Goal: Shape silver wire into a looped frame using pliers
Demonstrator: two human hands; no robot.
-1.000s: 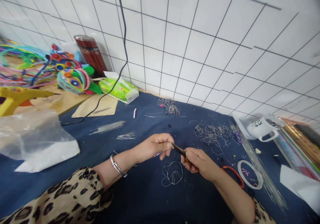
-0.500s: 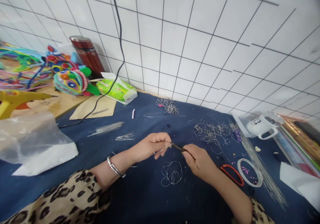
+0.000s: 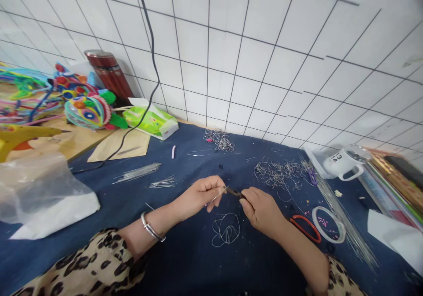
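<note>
A thin piece of metal wire is pinched between the thumb and fingers of my left hand. My right hand is closed around a pair of pliers, whose handles are mostly hidden in the palm. The plier jaws point left and meet the wire's upper end at my left fingertips. Below the hands, a loosely bent coil of wire lies on the dark blue cloth. Tangled wire pieces are heaped beyond my right hand.
Straight wires lie in bundles at left and right. Near my right forearm are a red ring and a clear round dish with pink beads. A white mug, plastic bag, yellow glue gun and black cable surround the area.
The camera view has shifted slightly, so the whole scene sits a little further left. Both hands keep nearly the same pose, and the plier jaws now look slightly more spread at the wire.
</note>
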